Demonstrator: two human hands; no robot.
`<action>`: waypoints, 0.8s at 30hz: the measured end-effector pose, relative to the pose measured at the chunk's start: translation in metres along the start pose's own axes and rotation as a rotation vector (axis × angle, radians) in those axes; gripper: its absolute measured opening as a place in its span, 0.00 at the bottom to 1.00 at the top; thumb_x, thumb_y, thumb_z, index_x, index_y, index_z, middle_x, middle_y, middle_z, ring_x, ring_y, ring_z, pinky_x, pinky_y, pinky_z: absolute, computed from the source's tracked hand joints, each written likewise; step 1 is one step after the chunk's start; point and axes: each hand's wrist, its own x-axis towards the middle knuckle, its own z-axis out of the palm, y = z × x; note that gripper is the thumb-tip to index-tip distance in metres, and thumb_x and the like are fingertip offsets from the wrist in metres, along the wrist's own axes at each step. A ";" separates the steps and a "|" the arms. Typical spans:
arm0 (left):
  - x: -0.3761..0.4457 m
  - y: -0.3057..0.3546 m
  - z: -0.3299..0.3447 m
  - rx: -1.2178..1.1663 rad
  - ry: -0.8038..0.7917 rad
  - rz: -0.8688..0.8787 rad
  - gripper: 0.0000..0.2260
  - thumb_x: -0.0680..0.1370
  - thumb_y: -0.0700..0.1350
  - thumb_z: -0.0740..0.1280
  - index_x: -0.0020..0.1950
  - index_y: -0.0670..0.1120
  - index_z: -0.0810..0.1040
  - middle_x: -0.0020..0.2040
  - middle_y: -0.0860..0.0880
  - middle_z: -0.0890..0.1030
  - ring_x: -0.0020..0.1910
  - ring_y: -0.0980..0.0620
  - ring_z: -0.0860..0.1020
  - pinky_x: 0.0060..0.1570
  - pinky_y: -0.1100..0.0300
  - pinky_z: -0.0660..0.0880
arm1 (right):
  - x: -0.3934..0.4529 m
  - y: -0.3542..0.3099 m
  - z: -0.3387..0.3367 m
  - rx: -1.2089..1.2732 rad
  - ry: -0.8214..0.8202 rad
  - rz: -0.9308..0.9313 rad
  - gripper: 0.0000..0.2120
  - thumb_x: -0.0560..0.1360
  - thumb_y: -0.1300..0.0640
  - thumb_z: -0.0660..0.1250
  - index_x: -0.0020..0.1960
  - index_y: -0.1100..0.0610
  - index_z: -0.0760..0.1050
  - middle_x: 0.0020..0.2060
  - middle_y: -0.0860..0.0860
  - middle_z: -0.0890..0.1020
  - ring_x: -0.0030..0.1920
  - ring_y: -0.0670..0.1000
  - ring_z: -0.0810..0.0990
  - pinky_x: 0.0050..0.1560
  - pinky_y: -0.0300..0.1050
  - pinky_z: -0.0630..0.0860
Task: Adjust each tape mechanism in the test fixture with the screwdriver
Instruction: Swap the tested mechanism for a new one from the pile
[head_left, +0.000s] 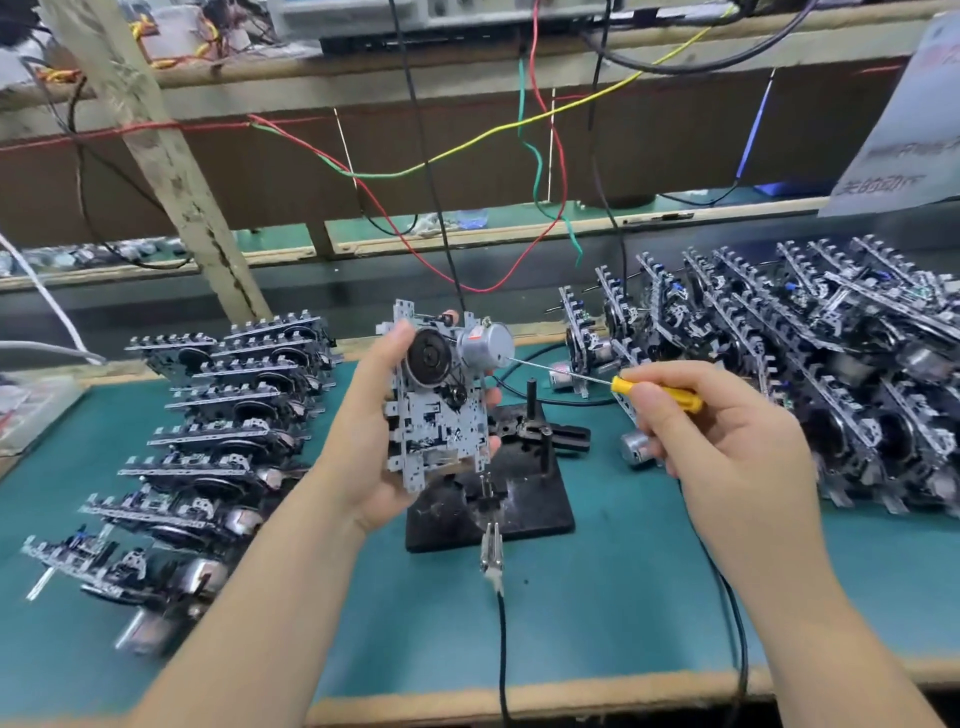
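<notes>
Left hand (371, 441) gripping a tape mechanism (441, 400) above the empty black test fixture (498, 499) at frame centre, right hand (727, 441) pinching the yellow screwdriver (654, 392) at its motor; stacks at left (218, 431) and right (810, 374) suggest many units remain.

The left hand (369, 431) covers the held tape mechanism's (441, 405) left edge. At four o'clock, the right hand (727, 447) hides most of the screwdriver (655, 393) handle. At two o'clock, the sign (904, 135) is cut off, its print blurred.
</notes>
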 end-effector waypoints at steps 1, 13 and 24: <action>0.000 -0.001 0.000 0.010 -0.002 0.004 0.24 0.76 0.66 0.62 0.58 0.51 0.86 0.60 0.48 0.83 0.58 0.43 0.81 0.59 0.37 0.76 | -0.001 -0.001 0.001 0.002 -0.006 -0.007 0.08 0.79 0.56 0.70 0.49 0.43 0.84 0.36 0.50 0.82 0.36 0.57 0.80 0.33 0.42 0.74; -0.015 -0.018 0.017 0.276 -0.036 0.213 0.32 0.71 0.60 0.67 0.76 0.63 0.67 0.68 0.42 0.78 0.64 0.43 0.79 0.63 0.42 0.77 | 0.014 -0.004 -0.008 -0.093 -0.023 0.018 0.13 0.81 0.50 0.67 0.41 0.54 0.78 0.27 0.43 0.67 0.28 0.42 0.63 0.27 0.33 0.60; -0.018 -0.017 0.021 0.217 0.033 0.192 0.15 0.72 0.63 0.64 0.56 0.66 0.83 0.54 0.51 0.86 0.54 0.51 0.83 0.53 0.49 0.81 | 0.012 -0.005 -0.008 0.107 -0.062 0.082 0.06 0.82 0.58 0.66 0.48 0.58 0.78 0.28 0.50 0.73 0.29 0.45 0.69 0.30 0.33 0.68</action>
